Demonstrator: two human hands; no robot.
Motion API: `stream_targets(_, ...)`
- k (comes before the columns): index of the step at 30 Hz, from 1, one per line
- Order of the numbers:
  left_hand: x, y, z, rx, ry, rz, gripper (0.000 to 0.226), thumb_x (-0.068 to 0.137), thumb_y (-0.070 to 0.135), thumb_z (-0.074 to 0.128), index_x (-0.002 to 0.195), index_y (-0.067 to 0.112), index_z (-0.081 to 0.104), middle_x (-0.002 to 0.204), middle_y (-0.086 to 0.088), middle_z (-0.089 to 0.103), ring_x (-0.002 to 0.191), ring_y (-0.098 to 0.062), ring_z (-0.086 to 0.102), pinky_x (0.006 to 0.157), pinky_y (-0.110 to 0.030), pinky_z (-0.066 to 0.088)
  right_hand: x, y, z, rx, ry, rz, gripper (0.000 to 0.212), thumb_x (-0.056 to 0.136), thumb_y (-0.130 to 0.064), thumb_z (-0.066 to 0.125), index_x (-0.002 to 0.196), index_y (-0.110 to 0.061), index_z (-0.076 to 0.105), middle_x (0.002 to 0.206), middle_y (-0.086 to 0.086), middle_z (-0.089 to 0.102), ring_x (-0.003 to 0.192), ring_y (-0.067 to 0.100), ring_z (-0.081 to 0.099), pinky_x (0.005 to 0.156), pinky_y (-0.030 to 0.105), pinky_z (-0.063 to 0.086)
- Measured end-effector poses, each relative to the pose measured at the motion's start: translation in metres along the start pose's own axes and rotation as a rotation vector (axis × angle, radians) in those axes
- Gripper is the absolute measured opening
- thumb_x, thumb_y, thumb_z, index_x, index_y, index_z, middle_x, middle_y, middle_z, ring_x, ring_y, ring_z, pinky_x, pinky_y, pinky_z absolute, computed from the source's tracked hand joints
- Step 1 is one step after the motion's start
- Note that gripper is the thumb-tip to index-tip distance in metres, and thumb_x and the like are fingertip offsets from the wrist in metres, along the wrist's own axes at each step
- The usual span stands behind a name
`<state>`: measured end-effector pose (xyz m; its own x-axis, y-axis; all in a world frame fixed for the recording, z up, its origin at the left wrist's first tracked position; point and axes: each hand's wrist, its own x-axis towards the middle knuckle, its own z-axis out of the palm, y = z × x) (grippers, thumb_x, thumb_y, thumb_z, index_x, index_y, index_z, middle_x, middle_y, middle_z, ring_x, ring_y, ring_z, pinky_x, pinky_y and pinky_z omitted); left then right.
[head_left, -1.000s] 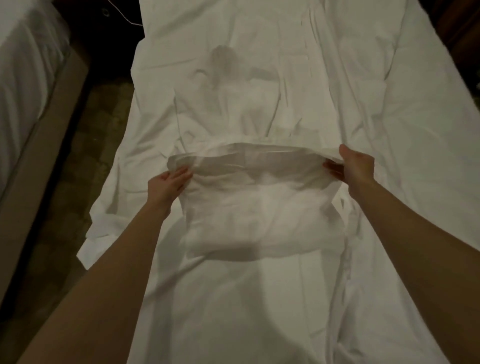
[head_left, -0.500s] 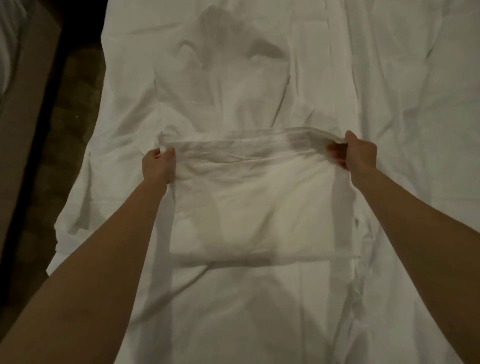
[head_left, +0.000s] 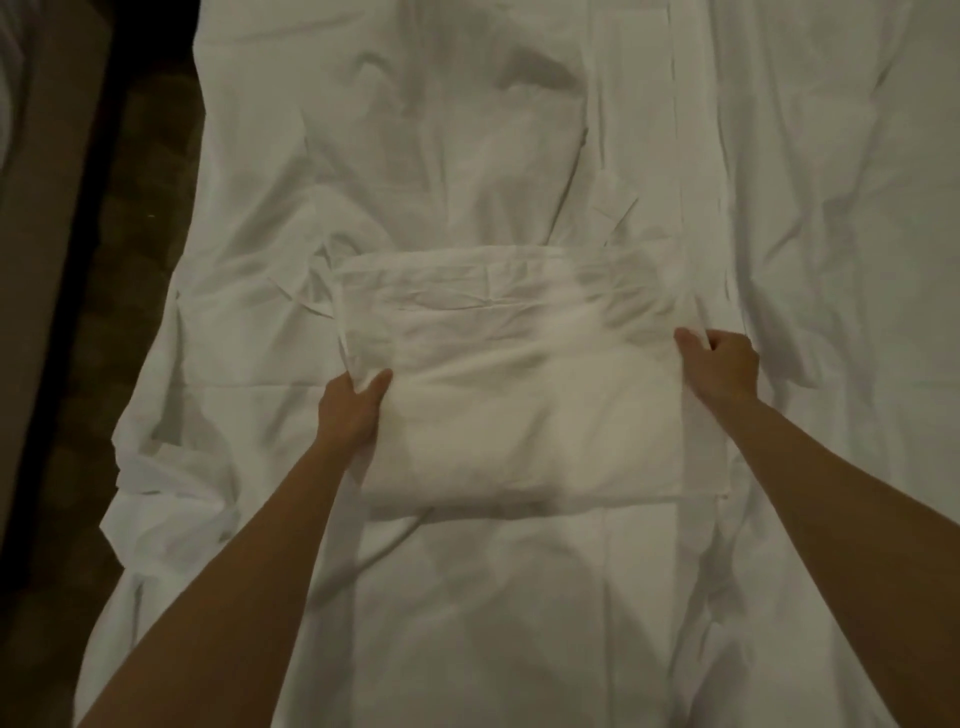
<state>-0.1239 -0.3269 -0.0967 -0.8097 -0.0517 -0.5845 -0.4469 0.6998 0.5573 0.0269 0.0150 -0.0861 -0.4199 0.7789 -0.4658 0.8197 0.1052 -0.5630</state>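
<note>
A folded white cloth (head_left: 519, 415) sits mid-bed on the rumpled white sheet of the bed (head_left: 821, 218). The left hand (head_left: 353, 410) pinches the cloth's left edge, thumb on top. The right hand (head_left: 719, 369) has its grip curled round the right edge. Dark floor (head_left: 135, 270) lies left of the bed.
</note>
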Motion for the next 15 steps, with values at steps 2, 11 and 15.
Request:
stream_targets(2, -0.005, -0.001, 0.001, -0.029, 0.070, 0.045, 0.049, 0.093, 0.037, 0.058, 0.127, 0.002, 0.057, 0.125, -0.017, 0.061, 0.117, -0.034, 0.055, 0.097, -0.038, 0.042, -0.001, 0.001, 0.003, -0.001, 0.087, -0.036, 0.030, 0.093, -0.028, 0.053, 0.079, -0.003, 0.062, 0.073, 0.011, 0.059, 0.074, 0.028, 0.056, 0.069, 0.035, 0.043)
stream_targets(11, -0.047, -0.052, 0.008, 0.158, -0.052, -0.021, 0.064, 0.092, 0.050, 0.053, 0.133, 0.002, 0.052, 0.132, -0.020, 0.056, 0.120, -0.037, 0.052, 0.100, -0.039, 0.040, -0.052, 0.051, 0.005, -0.231, -0.057, 0.210, 0.074, 0.090, -0.057, 0.051, 0.136, 0.000, 0.046, 0.135, 0.021, 0.052, 0.124, 0.037, 0.050, 0.101, 0.041, 0.039)
stream_targets(15, -0.061, -0.050, 0.005, 0.086, 0.055, 0.050, 0.050, 0.094, 0.041, 0.055, 0.122, 0.000, 0.058, 0.122, -0.021, 0.061, 0.112, -0.037, 0.056, 0.092, -0.040, 0.045, -0.071, 0.056, 0.000, -0.111, 0.022, 0.063, 0.053, 0.096, -0.037, 0.052, 0.128, 0.005, 0.054, 0.128, 0.024, 0.057, 0.119, 0.038, 0.053, 0.097, 0.037, 0.039)
